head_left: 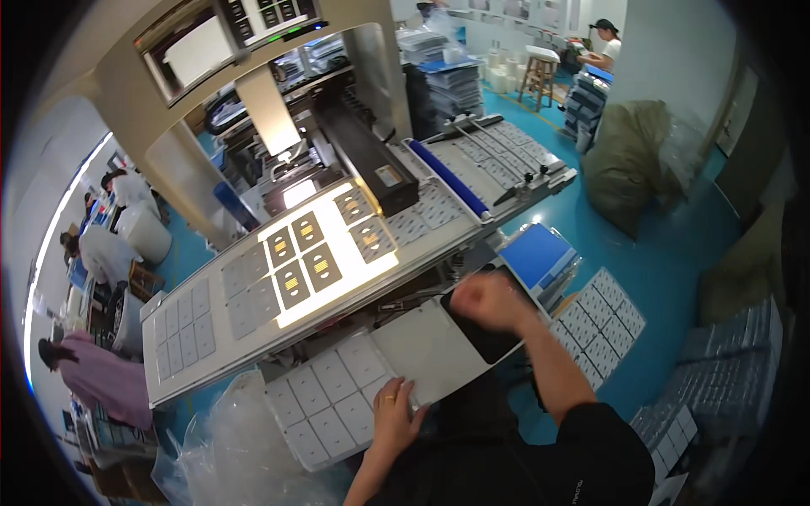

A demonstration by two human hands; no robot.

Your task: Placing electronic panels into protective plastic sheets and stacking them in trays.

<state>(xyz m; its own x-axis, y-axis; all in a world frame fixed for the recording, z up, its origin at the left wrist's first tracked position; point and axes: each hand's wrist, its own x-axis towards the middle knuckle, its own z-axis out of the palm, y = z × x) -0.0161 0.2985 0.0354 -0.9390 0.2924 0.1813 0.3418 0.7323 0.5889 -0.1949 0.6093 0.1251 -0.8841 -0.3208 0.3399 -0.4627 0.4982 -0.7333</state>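
My left hand lies on the right edge of a white sheet divided into a grid of rounded cards. Its fingers are stretched over the sheet and its thumb is apart. My right hand, slightly blurred, is curled closed above a dark pad. Anything inside its fingers is hidden. Between both hands a plain pale board borders the card sheet and the dark pad. Beyond them, a machine's long white bed carries more card sheets, with brightly lit dark cards in the middle.
A blue roller crosses the bed's far right end. To my right are a blue stack and a printed card sheet. Clear plastic lies at lower left. A large olive sack stands at right. Other people work farther off.
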